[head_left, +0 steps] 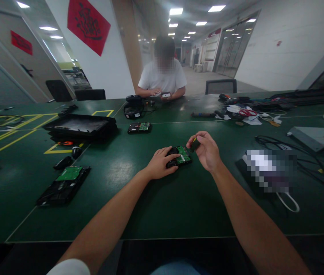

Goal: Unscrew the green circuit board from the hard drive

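A hard drive lies flat on the green table, its green circuit board facing up. My left hand grips its left end, thumb along the near side and fingers over the top. Just past the drive's right end, my right hand is raised above the table. Its fingers are closed around a short black-and-yellow screwdriver handle; I cannot make out the blade.
Another hard drive lies farther back, and a larger black device with a green board sits at left. Behind that is a black tray. Cables and a grey box occupy the right. A person sits opposite.
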A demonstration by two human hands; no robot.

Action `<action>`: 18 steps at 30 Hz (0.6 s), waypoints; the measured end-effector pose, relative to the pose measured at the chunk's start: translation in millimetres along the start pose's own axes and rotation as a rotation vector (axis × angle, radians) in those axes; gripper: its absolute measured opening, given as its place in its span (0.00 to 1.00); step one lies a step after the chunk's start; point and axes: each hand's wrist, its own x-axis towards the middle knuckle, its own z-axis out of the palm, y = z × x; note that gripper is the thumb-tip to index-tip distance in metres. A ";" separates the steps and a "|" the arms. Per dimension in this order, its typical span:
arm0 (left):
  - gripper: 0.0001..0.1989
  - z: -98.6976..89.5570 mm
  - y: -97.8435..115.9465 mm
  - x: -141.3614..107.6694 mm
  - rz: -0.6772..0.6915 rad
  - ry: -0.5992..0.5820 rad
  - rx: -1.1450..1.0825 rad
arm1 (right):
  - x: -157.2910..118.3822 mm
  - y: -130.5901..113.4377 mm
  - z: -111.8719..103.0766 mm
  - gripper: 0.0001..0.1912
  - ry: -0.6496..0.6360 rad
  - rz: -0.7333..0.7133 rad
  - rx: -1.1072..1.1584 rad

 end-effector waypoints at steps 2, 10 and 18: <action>0.30 0.0 0.1 -0.2 -0.002 0.003 0.003 | -0.3 -2.5 0.9 0.10 0.008 -0.011 -0.022; 0.30 0.9 -0.1 -0.1 -0.007 0.001 0.014 | 1.1 -3.8 -3.0 0.10 -0.047 -0.042 -0.049; 0.30 1.5 -0.7 0.2 -0.004 0.004 0.024 | 2.4 1.4 -3.3 0.08 0.015 -0.050 -0.038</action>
